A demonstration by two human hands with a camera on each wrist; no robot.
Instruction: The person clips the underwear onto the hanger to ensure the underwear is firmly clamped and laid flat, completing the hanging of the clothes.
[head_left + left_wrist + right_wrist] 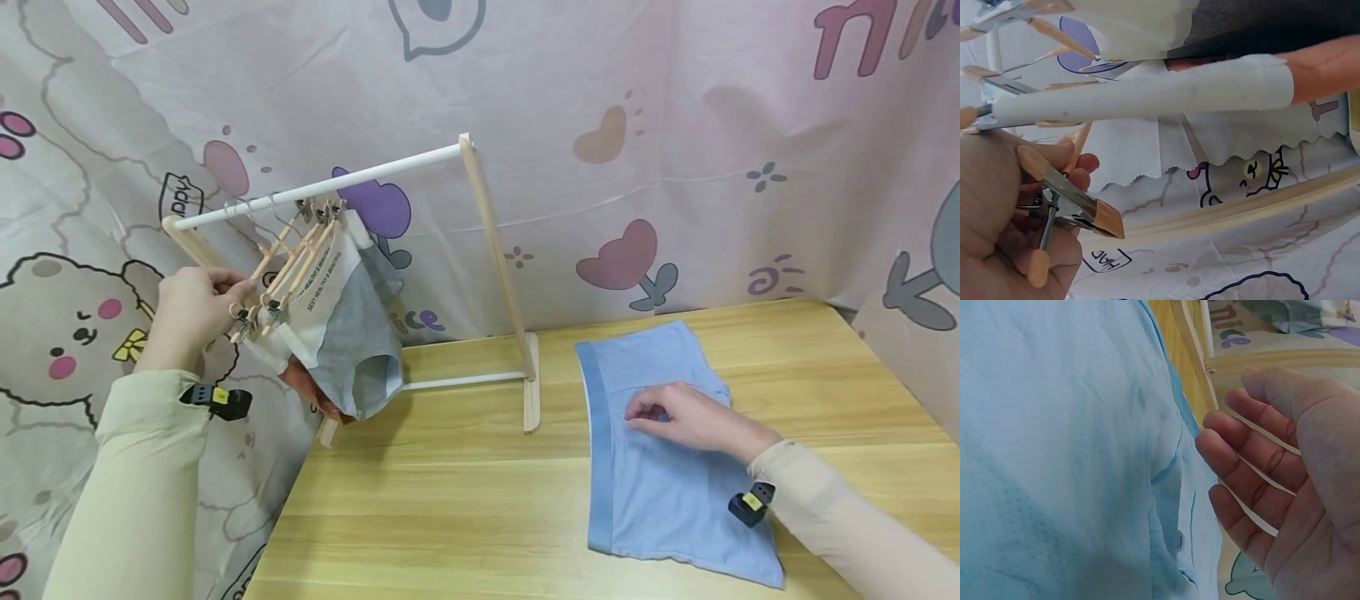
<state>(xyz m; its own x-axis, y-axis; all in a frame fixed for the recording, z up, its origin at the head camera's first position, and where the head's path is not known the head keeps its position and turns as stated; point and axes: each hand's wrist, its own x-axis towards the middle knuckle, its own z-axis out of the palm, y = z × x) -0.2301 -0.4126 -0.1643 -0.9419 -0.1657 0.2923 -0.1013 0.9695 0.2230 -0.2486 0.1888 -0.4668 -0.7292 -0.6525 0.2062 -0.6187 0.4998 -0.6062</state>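
My left hand [197,304] is at the left end of the drying rack, gripping a wooden clip hanger [270,252]. In the left wrist view, a metal clip [1075,203] with nothing in it sticks out beside the curled fingers [1085,164]. Right next to that hanger hang grey-and-white shorts [348,333] and a rust-orange garment [307,387], partly covered by the shorts. Light blue shorts [652,500] lie flat on the table, waistband toward the rack. Above them hovers my right hand [697,421], its fingers loosely bent and holding nothing.
The rack has a white top rail [375,171], a wooden post [495,250] and a foot [531,392] on the wooden table [450,500]. Patterned cloth [540,100] hangs behind and at both sides. A lower white bar [465,381] joins the rack's feet.
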